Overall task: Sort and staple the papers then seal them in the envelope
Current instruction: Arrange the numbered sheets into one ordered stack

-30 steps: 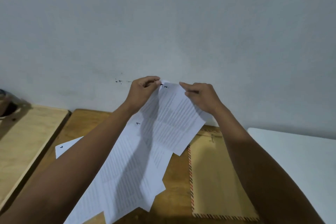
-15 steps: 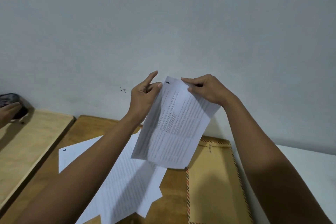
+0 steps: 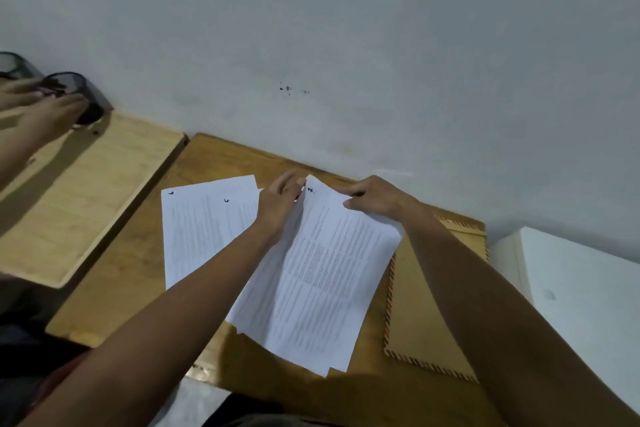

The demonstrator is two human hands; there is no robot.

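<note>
A wooden desk (image 3: 138, 253) runs across the middle of the frame against a plain pale wall (image 3: 346, 28) that fills the upper half; a few dark specks mark the wall near the centre. A lighter wooden board (image 3: 86, 198) lies at the left, and a white surface (image 3: 581, 288) sits at the right edge.

In the upper left, two dark translucent cups (image 3: 79, 94) stand by the wall, partly covered by another person's hand (image 3: 41, 111); what they hold cannot be made out.

At centre, the left hand (image 3: 280, 204) and the right hand (image 3: 375, 199) pinch the top edge of a stack of printed papers (image 3: 322, 281), fingers curled on the sheets. Two more numbered sheets (image 3: 204, 229) lie flat to the left. A brown envelope (image 3: 426, 305) with a striped border lies at the right, partly under the stack and the right forearm. The print is too small to read.
</note>
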